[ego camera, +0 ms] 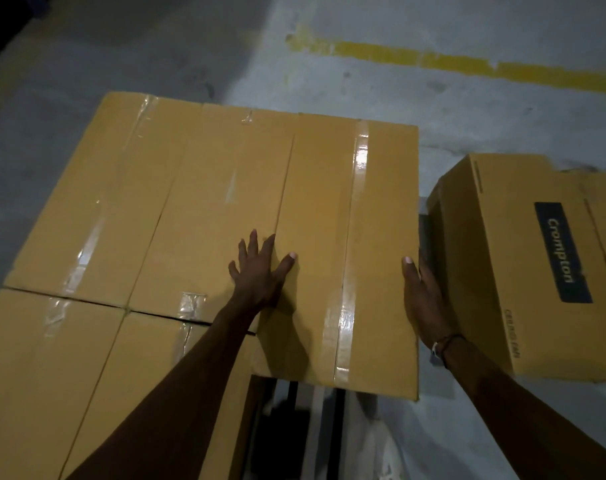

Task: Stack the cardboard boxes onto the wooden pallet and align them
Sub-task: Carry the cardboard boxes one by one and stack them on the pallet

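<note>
**Both hands on the rightmost stacked box**

The left hand (260, 271) lies flat, fingers spread, on the taped top of the right-hand cardboard box (374, 237). The right hand (421, 299) presses its right side. A "Crompton" box (523, 265) stands beside on the concrete floor (433, 98).

"Crompton" in pale letters on dark label (562, 251), side of cardboard box (523, 271) at right. Smaller print lower on same box, too blurred to read.

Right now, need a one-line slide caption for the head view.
Left hand flat atop taped cardboard box, right hand on its side edge; Crompton box waits on the floor.
</note>
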{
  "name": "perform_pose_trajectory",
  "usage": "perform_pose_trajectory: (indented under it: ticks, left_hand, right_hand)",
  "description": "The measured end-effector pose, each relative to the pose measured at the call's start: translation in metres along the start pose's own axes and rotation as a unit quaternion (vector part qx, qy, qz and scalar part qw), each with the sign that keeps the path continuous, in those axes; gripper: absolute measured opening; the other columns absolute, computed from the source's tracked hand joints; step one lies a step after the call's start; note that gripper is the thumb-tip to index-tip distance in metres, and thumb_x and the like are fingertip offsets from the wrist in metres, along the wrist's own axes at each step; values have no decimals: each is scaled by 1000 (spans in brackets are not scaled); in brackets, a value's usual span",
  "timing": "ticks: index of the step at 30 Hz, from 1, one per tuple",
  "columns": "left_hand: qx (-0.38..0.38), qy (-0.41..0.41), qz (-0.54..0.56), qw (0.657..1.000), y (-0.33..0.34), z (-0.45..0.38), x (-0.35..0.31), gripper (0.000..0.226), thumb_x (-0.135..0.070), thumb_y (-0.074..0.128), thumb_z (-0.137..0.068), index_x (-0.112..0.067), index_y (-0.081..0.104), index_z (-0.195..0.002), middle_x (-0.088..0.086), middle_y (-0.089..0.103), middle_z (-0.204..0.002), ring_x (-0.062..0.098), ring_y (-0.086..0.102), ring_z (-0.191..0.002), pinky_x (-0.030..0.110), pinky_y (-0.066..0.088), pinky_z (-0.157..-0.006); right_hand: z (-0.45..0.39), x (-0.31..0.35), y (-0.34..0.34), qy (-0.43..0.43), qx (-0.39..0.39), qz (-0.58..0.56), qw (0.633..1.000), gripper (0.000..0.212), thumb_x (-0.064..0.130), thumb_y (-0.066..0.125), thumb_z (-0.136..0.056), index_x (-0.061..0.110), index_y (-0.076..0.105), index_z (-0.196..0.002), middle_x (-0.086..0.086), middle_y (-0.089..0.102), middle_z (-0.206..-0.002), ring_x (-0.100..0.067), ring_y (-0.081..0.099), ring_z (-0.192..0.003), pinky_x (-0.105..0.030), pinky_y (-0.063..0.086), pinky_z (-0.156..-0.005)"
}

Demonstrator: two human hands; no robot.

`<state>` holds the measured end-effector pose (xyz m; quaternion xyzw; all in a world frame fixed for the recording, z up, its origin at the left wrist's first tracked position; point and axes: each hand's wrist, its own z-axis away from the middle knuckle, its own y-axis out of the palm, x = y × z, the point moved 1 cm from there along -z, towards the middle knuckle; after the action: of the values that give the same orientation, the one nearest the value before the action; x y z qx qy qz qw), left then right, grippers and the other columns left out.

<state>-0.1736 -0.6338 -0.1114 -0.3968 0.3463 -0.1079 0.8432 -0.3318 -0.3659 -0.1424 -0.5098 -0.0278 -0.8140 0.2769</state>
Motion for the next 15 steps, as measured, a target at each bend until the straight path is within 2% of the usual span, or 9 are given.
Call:
perform_pose_trajectory:
  ticks: [2, 7, 12, 15]
  left_hand:
    - [-3, 11, -16, 1000, 7, -6, 6, 74, -61, 43, -105, -24, 23, -166, 8, -7, -177, 34, -9, -162, 66, -1, -123]
    - [-15, 47, -55, 997, 24, -17, 25, 75, -62, 40, -105, -25, 19, -167, 11, -17, -175, 36, -16, -160, 67, -5, -123]
    - [-28, 76, -73, 994, 38, -24, 40, 87, -73, 27, -97, -27, 10, -168, 12, -21, -174, 36, -18, -160, 66, -7, -123]
    - [-41, 90, -95, 991, 47, -26, 47, 87, -72, 21, -96, -29, 2, -169, 12, -22, -173, 36, -19, -160, 66, -7, -123]
  right_hand:
    - [-9, -7, 4, -3, -5, 3, 1000, 74, 84, 46, -92, 50, 39, -157, 12, 49, -160, -15, 46, -146, -54, 34, -124]
    - [-28, -28, 8, -26, -8, 25, 999, 81, 90, 41, -89, 47, 40, -158, 12, 50, -159, -14, 47, -146, -53, 34, -125]
    - [-37, -38, 16, -27, -24, 42, 998, 66, 71, 38, -104, 38, 39, -161, 7, 47, -162, -14, 43, -148, -50, 30, -127]
    - [-44, -44, 19, -25, -27, 41, 998, 62, 65, 38, -107, 35, 39, -162, 6, 46, -163, -15, 42, -149, -48, 29, -128]
